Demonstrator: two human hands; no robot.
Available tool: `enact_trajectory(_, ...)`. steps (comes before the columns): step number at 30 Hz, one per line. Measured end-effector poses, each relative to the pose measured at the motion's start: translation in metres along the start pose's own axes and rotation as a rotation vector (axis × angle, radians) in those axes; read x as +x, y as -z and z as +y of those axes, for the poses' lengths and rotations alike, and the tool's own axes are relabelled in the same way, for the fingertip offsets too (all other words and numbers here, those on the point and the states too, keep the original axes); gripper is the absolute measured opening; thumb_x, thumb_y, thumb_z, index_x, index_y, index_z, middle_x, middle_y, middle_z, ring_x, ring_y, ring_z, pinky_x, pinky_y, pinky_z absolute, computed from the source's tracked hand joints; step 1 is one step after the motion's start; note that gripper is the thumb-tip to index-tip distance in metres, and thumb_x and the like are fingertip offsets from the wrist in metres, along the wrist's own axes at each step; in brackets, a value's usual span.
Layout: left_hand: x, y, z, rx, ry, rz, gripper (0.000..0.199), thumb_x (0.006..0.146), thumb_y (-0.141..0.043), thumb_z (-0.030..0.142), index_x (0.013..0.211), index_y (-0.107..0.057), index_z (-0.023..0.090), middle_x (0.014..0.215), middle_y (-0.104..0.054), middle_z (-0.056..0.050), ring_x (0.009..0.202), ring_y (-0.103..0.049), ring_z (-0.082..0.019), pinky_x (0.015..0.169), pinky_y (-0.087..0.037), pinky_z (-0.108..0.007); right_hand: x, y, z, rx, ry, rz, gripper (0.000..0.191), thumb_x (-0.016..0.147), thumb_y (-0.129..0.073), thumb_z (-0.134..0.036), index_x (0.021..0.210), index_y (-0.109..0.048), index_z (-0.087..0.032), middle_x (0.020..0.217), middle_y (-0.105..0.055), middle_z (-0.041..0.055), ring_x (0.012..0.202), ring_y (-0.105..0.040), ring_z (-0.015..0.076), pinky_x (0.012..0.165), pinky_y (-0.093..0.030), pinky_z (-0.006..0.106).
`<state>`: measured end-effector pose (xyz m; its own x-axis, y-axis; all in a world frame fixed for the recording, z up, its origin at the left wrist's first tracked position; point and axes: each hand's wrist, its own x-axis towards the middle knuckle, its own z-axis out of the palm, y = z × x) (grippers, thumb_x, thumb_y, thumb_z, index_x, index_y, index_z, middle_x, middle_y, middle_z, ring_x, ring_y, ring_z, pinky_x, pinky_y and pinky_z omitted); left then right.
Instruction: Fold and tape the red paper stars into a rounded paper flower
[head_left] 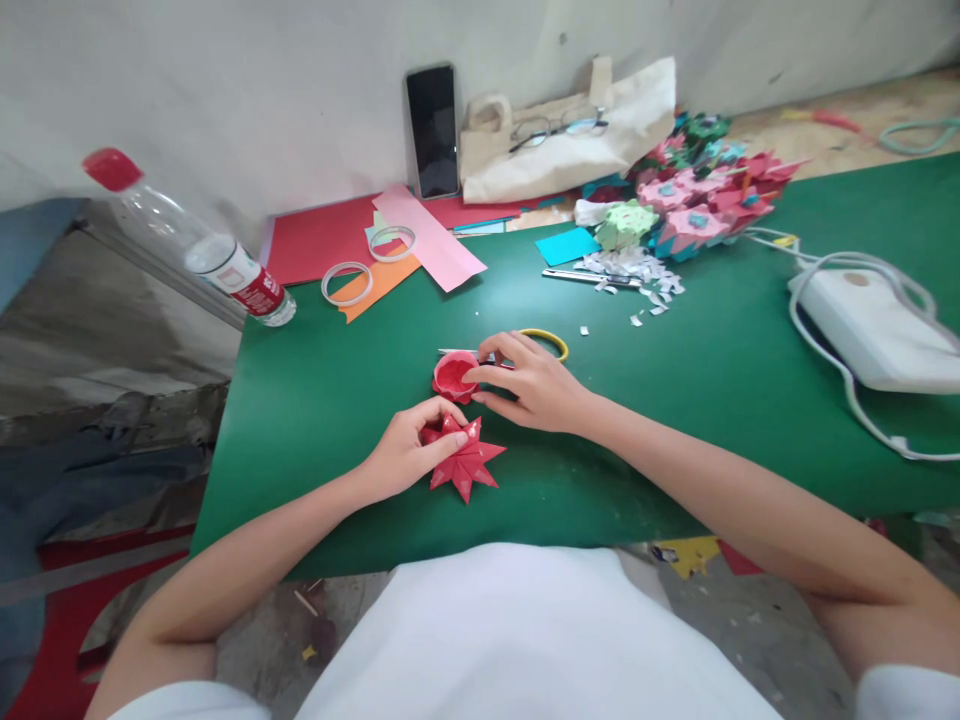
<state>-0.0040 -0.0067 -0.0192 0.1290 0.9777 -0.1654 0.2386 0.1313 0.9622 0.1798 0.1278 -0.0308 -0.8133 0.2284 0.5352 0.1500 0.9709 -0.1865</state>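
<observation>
My left hand [421, 440] pinches a red folded-paper star flower [466, 465] by its upper left part, thumb on top. Its pointed petals spread toward me, close above the green table. Just beyond it sits a red paper piece with a round pinkish rim [456, 376], cup-like in shape. My right hand [529, 383] has its thumb and fingers at the right side of that rim, touching it. Behind my right hand lies a pair of scissors with a yellow handle [551, 342], partly covered by the fingers.
A plastic bottle [236, 275] leans at the back left, near tape rolls [347, 284] and coloured paper [442, 240]. A phone [433, 130] stands against the wall. Paper flowers [694, 200], a cutter knife [589, 277] and white scraps lie back right. A white corded box [877, 325] is at right.
</observation>
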Motion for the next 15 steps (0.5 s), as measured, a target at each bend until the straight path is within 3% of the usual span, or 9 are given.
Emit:
enact_trajectory(4, -0.0019, -0.0007, 0.0013, 0.146, -0.05, 0.046, 0.014, 0.086, -0.057, 0.03, 0.09, -0.058, 0.017, 0.078, -0.06, 0.002, 0.065, -0.05, -0.009, 0.064, -0.04, -0.021, -0.0014, -0.0052, 0.0044, 0.053, 0.007, 0.021, 0.013, 0.092, -0.053, -0.026, 0.091, -0.065, -0.02, 0.094, -0.051, 0.0075, 0.082, -0.048, 0.0162, 0.072, -0.043, 0.03)
enact_trajectory(8, -0.0018, -0.0017, 0.0018, 0.244, -0.085, 0.101, 0.011, 0.087, -0.055, 0.027, 0.092, -0.055, 0.018, 0.08, -0.06, 0.001, 0.068, -0.052, -0.01, 0.067, -0.041, -0.023, -0.0005, -0.0025, 0.006, 0.147, -0.052, 0.183, 0.007, 0.091, -0.056, -0.025, 0.088, -0.062, -0.021, 0.087, -0.049, 0.0041, 0.078, -0.049, 0.0142, 0.066, -0.043, 0.027)
enact_trajectory(15, 0.0011, 0.0012, -0.0054, 0.37, -0.148, 0.216, 0.019, 0.086, -0.056, 0.028, 0.102, -0.052, 0.019, 0.102, -0.06, -0.007, 0.095, -0.055, -0.02, 0.086, -0.044, -0.034, 0.0005, 0.0039, 0.0013, 0.26, -0.186, 0.308, 0.008, 0.091, -0.056, -0.025, 0.084, -0.059, -0.021, 0.083, -0.051, 0.0021, 0.07, -0.049, 0.0116, 0.061, -0.042, 0.025)
